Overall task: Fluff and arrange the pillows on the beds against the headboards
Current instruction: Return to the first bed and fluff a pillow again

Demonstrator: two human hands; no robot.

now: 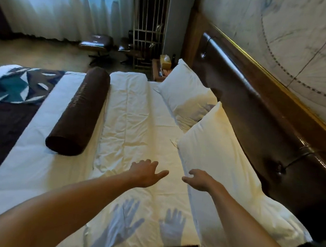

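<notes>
Two white pillows lean against the dark brown headboard (256,115) on the right. The near pillow (225,159) stands tilted along it, and the far pillow (188,94) lies beyond, partly tucked behind the near one. My left hand (146,172) hovers over the white sheet with fingers spread and nothing in it. My right hand (198,179) is held just left of the near pillow's lower edge, fingers apart and loosely curled, holding nothing. Both hands cast shadows on the sheet below.
A dark brown bolster (79,111) lies on the folded white duvet (123,116) to the left. A patterned bed runner (14,90) crosses the bed's foot. Beyond the bed stand a nightstand with a tissue box (165,61), a leather chair (98,44) and curtains.
</notes>
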